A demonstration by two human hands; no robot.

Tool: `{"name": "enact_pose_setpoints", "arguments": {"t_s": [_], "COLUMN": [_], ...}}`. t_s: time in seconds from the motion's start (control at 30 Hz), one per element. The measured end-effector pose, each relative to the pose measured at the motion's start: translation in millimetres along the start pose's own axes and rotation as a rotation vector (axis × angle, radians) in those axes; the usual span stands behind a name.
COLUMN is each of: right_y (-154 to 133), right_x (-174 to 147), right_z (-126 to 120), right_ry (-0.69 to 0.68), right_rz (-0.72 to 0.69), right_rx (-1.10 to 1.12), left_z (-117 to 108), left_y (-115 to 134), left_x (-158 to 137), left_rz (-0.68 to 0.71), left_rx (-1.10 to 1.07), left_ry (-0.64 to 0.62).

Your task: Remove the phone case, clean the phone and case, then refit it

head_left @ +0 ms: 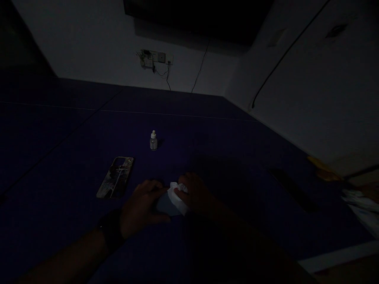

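In the head view, my left hand point(145, 206), with a dark watch on its wrist, grips a flat grey-blue phone point(166, 206) by its edges, thumb on the near side and fingers on the far side. A crumpled white tissue point(177, 197) is pinched in my right hand point(194, 194) and lies against the right part of the phone. Beyond the hands stands a small clear bottle point(153, 142) with a white cap, upright. To the left a patterned phone case point(116, 177) with a camera cutout lies flat. Dim light hides finer detail.
Everything lies on a dark blue table point(74, 157). At right are a long dark object point(291, 189), a yellow cloth-like item point(324, 169) and white crumpled material point(361, 201). Behind are wall sockets point(156, 57) with cables and a dark screen point(198, 17).
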State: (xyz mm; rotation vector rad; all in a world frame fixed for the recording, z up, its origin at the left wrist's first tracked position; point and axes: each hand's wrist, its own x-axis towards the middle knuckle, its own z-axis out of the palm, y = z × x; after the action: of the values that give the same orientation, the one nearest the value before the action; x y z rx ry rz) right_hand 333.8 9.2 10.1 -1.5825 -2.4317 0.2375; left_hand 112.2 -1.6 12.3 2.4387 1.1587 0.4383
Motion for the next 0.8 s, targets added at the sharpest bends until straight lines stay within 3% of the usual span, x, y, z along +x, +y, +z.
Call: {"name": "enact_pose_setpoints", "arguments": {"t_s": [0.4, 0.6, 0.8], "right_y": [36, 28, 40], "right_x": [-8, -2, -10], "right_z": [-18, -14, -24], "right_ry": [-0.112, -0.109, -0.188], "right_rz": [-0.110, 0.028, -0.093], "right_rx": [0.081, 0.028, 0.111], "left_z": [-2, -3, -2], "left_y": [3, 3, 4], "left_x": [1, 1, 1], "left_rz": [-0.030, -0.016, -0.023], "left_rx": [-0.016, -0.029, -0.031], "left_ry": [-0.028, -0.028, -0.013]}}
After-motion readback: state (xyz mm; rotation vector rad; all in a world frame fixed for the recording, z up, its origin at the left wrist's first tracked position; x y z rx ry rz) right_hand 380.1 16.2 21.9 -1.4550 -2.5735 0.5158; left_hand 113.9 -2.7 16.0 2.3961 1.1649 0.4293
